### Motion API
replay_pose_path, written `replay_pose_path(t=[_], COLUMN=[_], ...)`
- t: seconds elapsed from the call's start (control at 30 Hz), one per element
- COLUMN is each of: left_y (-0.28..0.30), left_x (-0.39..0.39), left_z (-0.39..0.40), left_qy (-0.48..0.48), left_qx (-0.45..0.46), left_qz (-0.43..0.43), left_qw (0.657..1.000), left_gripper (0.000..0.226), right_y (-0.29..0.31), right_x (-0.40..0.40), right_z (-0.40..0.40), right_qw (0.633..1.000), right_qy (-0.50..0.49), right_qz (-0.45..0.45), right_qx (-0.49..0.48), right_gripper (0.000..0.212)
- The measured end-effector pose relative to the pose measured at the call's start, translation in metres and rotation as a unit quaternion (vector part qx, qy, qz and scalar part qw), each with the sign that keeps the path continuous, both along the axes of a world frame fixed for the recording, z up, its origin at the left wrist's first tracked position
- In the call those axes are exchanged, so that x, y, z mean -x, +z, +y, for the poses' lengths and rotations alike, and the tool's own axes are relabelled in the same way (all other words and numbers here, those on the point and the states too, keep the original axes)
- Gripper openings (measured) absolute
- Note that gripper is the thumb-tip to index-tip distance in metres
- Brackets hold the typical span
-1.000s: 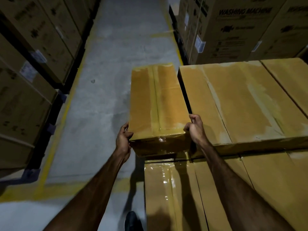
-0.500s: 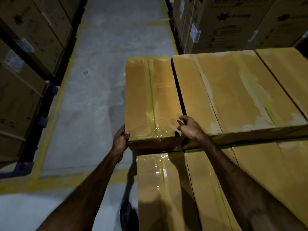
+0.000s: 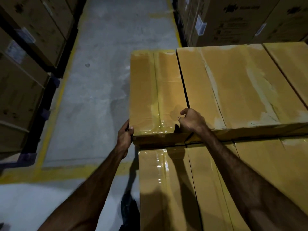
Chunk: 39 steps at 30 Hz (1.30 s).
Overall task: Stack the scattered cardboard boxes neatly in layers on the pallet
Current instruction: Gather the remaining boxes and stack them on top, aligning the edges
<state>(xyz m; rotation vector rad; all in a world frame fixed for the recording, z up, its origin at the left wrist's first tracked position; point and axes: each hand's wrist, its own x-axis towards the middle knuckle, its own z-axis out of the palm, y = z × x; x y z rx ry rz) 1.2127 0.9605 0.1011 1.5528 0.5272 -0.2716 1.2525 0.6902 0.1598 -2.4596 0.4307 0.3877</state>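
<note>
A narrow tape-wrapped cardboard box (image 3: 156, 90) lies on the upper layer of the stack, its right side against a wider box (image 3: 233, 87). My left hand (image 3: 124, 137) grips its near left corner, thumb on top and fingers down the side. My right hand (image 3: 191, 120) rests on its near right corner beside the seam, fingers curled and holding nothing. Another box (image 3: 291, 64) lies at the far right of the same layer. The lower layer of boxes (image 3: 166, 184) juts out toward me under my arms. The pallet is hidden.
Racks of large cartons (image 3: 25, 80) line the left side of the aisle. Printed appliance cartons (image 3: 233, 22) stand behind the stack. A concrete floor (image 3: 100, 89) with yellow lines runs ahead on the left. My shoe (image 3: 128, 209) is by the stack's near left edge.
The narrow box has come down level with the wide box and closed against it. My right hand has come out of the gap onto the box top.
</note>
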Motion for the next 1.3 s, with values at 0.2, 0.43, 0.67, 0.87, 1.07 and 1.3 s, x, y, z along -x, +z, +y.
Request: replay_pose_path(t=[0.2, 0.43, 0.67, 0.87, 1.07, 1.3], left_y=[-0.004, -0.002, -0.004, -0.003, -0.002, -0.013], left_x=[0.003, 0.005, 0.007, 0.007, 0.007, 0.004], left_z=[0.000, 0.001, 0.005, 0.000, -0.003, -0.002], left_qy=[-0.011, -0.027, -0.035, -0.040, -0.032, -0.036], left_qx=[-0.017, -0.015, -0.005, 0.003, -0.004, -0.032], left_qz=[-0.012, -0.011, -0.005, -0.007, -0.016, -0.018], left_qw=[1.000, 0.999, 0.999, 0.999, 0.999, 0.999], left_gripper=[0.047, 0.047, 0.050, 0.050, 0.048, 0.048], right_y=[0.003, -0.035, -0.049, -0.049, -0.050, -0.048], right_x=[0.016, 0.037, 0.040, 0.033, 0.032, 0.031], right_z=[-0.048, -0.089, -0.097, -0.100, -0.098, -0.106], right_qw=[0.971, 0.958, 0.967, 0.956, 0.955, 0.955], right_qy=[0.108, 0.208, 0.195, 0.223, 0.235, 0.252], right_qz=[-0.105, -0.064, -0.070, -0.068, -0.065, -0.073], right_qx=[0.184, 0.186, 0.150, 0.179, 0.169, 0.140], right_gripper=[0.026, 0.055, 0.072, 0.062, 0.071, 0.073])
